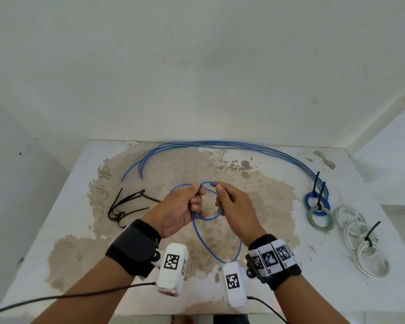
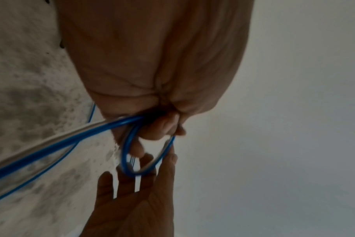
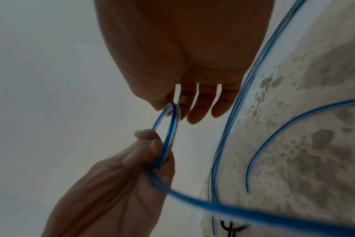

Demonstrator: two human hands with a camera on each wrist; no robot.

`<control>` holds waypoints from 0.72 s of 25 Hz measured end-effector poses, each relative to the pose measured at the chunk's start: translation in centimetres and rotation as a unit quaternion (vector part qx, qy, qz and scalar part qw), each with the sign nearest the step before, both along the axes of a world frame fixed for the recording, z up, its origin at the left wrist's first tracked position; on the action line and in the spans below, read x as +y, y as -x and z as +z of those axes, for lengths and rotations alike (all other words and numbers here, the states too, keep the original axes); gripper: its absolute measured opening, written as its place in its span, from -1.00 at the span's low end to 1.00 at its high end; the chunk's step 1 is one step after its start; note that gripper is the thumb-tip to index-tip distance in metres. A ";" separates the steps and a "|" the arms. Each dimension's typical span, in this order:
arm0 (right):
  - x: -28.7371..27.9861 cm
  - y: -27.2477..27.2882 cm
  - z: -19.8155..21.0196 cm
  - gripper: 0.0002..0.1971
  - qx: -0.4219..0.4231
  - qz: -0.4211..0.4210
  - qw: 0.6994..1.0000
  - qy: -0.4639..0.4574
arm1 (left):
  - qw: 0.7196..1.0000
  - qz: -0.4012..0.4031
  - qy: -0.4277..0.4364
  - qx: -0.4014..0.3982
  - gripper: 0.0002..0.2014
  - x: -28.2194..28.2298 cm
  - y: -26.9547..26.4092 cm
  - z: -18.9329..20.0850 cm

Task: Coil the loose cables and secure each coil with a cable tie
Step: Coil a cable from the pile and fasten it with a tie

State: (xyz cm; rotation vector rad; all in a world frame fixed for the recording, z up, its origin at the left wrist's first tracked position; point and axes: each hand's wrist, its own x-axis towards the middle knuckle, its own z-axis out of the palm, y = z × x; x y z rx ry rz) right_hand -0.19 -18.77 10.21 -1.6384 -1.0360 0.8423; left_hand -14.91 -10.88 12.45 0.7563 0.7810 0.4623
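Winding a blue cable is where you are: your left hand grips the small loops already formed, your right hand pinches the top of the newest loop, both held close together above the table, slack hanging toward you. Finished coils with black ties sit at your right, blue, green and white. More loose cables arc along the far edge, and spare cable ties wait at your left. Judging by that, you're perhaps halfway, with this coil not yet tied
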 end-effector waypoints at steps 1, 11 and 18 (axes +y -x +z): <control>-0.1 0.2 0.2 -0.80 -0.008 -0.024 1.000 0.010 | 0.999 0.035 0.002 -0.011 -0.69 0.0 -0.2 -0.1; -2.2 2.1 0.8 -0.66 0.357 0.001 0.916 0.182 | 0.971 0.219 0.026 -0.094 -0.71 0.4 -1.8 -0.7; -1.9 -2.1 0.5 -0.74 0.375 -0.139 0.913 0.076 | 0.979 0.174 0.085 -0.069 -0.70 -1.2 -3.0 -1.9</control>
